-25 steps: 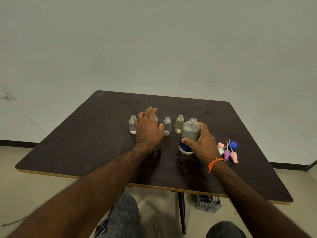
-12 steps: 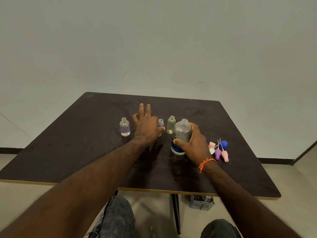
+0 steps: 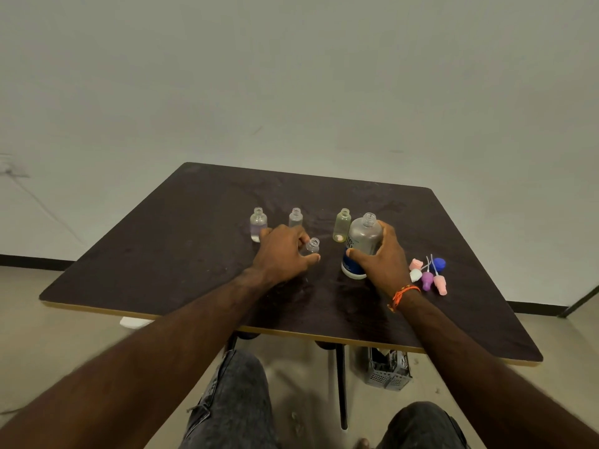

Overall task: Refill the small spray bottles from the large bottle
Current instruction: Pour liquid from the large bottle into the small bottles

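Left hand [image 3: 282, 251]: fingers curled around a small clear bottle [image 3: 311, 247], gripping it low on the body, neck free and uncapped. Half a second back that hand was spread flat among the bottles with nothing held; we now see it closed and drawn nearer to us, the bottle pulled out of the back row.

Right hand [image 3: 384, 254]: wrapped around the big bottle [image 3: 361, 244], thumb across the front just above the blue band. We see no change in this grip from the earlier frames. Bottle upright on the table [image 3: 181, 254], mouth open, no cap. Orange band [image 3: 403, 293] on that wrist.

Back row, all upright and uncapped: a left bottle [image 3: 258, 224] with some clear liquid low down, a middle bottle [image 3: 295, 217] just behind the left knuckles, a yellowish bottle [image 3: 342, 225] touching or just beside the big one; we cannot tell which.

Right of the right hand, a cluster of loose spray tops [image 3: 429, 275]: pink, white, purple, blue, lying on the table.

Under the table edge, a grey crate [image 3: 387, 371] on the floor. Our knees in dark jeans at the bottom.
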{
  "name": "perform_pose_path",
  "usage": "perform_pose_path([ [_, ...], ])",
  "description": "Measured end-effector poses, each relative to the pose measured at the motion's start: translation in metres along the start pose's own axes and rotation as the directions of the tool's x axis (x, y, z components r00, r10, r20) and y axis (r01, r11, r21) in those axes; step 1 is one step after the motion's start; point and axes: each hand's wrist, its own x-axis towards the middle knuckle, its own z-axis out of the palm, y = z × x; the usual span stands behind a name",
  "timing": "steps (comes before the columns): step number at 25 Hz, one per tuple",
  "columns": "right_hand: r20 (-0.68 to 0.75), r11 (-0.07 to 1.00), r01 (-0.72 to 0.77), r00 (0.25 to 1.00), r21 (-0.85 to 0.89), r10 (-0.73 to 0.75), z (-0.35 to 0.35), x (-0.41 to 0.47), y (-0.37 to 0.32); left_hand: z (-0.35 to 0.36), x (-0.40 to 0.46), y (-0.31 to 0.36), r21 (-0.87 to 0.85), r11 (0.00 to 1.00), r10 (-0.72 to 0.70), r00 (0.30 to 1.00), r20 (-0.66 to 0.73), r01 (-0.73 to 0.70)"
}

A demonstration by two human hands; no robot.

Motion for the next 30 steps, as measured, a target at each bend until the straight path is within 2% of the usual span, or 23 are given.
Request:
perform_pose_path([
  [2, -0.012, 0.998, -0.001, 1.000, 0.056, 0.002, 0.003, 0.000, -0.002, -0.006, -0.007, -0.010, -0.001, 1.000, -0.002, 1.000, -0.005, 0.002],
  [4, 0.009, 0.999, 0.040, 0.999, 0.018, -0.040, 0.003, 0.000, -0.005, -0.010, -0.010, -0.017, 0.010, 1.000, 0.011, 1.000, 0.004, -0.011],
  [7, 0.090, 0.966, 0.185, 0.981, -0.182, -0.171, -0.002, 0.002, -0.010, -0.009, -0.009, -0.020, -0.003, 1.000, 0.027, 1.000, 0.011, -0.027],
  [9, 0.161, 0.893, 0.274, 0.960, -0.356, -0.230, -0.006, 0.004, -0.012, -0.006, -0.008, -0.019, -0.030, 0.999, 0.036, 0.999, 0.015, -0.035],
  [11, 0.205, 0.806, 0.316, 0.948, -0.500, -0.245, -0.010, 0.006, -0.013, -0.003, -0.008, -0.018, -0.032, 0.998, 0.055, 0.998, 0.020, -0.054],
  [14, 0.249, 0.710, 0.354, 0.935, -0.609, -0.253, -0.012, 0.008, -0.016, -0.001, -0.008, -0.019, -0.011, 0.996, 0.090, 0.996, 0.023, -0.090],
  [20, 0.330, 0.599, 0.420, 0.907, -0.682, -0.260, -0.005, 0.008, -0.016, 0.002, -0.007, -0.019, 0.027, 0.993, 0.118, 0.992, 0.034, -0.119],
  [30, 0.341, 0.529, 0.444, 0.895, -0.723, -0.286, 0.000, 0.011, -0.020, 0.002, -0.006, -0.021, 0.051, 0.989, 0.139, 0.989, 0.057, -0.142],
])
